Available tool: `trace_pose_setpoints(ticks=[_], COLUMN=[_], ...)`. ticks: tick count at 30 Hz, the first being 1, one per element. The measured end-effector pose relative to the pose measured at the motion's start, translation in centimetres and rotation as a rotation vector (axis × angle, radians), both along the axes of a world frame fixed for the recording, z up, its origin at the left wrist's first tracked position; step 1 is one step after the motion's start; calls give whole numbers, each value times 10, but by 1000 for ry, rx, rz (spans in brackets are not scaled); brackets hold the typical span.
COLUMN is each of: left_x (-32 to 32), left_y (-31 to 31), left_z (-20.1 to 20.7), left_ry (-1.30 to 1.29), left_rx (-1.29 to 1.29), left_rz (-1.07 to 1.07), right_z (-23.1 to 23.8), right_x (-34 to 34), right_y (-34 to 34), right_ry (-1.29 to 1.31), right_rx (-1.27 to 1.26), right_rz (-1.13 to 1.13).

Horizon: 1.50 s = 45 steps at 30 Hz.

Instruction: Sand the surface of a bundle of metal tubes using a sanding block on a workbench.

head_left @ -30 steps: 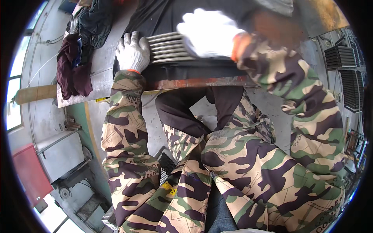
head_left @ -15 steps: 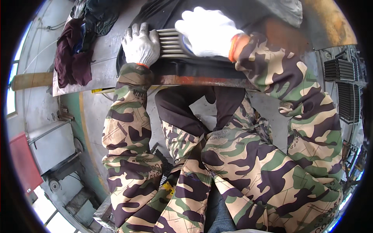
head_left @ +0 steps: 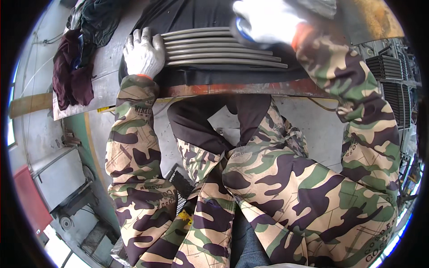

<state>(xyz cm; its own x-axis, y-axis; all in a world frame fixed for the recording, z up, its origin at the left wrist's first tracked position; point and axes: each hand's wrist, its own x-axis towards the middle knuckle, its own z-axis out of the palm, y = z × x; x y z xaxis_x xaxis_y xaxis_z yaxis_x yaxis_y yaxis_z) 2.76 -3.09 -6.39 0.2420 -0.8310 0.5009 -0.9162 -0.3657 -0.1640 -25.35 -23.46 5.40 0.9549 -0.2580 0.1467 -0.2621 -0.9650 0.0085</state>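
Several grey metal rods (head_left: 219,51) lie side by side on a black cloth (head_left: 201,77) spread over the table. My left hand (head_left: 144,52), in a pale work glove, rests flat with its fingers out at the rods' left ends. Over the far right part of the rods is my right hand (head_left: 270,22), in a white glove and smeared by motion. Its fingers are curled around a dark, blue-edged thing (head_left: 243,32), mostly hidden by the glove, whose kind I cannot make out. The rods' right ends are uneven.
Maroon cloth (head_left: 71,73) and dark garments (head_left: 100,20) lie on the table's left side. Along the near side runs a reddish-brown table edge (head_left: 214,90). A rusty plate (head_left: 373,20) is at the far right, with stacked dark bars (head_left: 384,67) on a rack below.
My right hand has slid right along the rods and away from me, uncovering more of their length. My left hand stays at their left ends while the whole view has shifted slightly.
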Motion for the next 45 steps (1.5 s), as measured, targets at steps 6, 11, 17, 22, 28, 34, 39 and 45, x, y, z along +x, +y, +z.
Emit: trace_pose_setpoints(ticks=[6, 11, 17, 22, 28, 34, 39, 45], left_x=[14, 13, 3, 16, 8, 12, -7, -6], left_y=[-4, 5, 4, -8, -12, 1, 1, 20], left_z=[-11, -4, -9, -4, -5, -4, 2, 3], left_ry=[-59, -49, 138, 1, -9, 12, 111, 195], left_rx=[100, 191, 42, 93, 129, 90, 46, 192], left_rz=[24, 18, 97, 79, 109, 60, 16, 46], right_z=[-3, 4, 2, -1, -2, 5, -5, -22], right_x=[-3, 9, 7, -17, -20, 28, 61, 85], right_y=[18, 25, 15, 24, 27, 39, 45, 30], right_ry=[-27, -60, -41, -101, -95, -67, 11, -48], right_rx=[1, 68, 35, 25, 5, 88, 32, 161], right_rz=[59, 94, 89, 169, 156, 142, 36, 50])
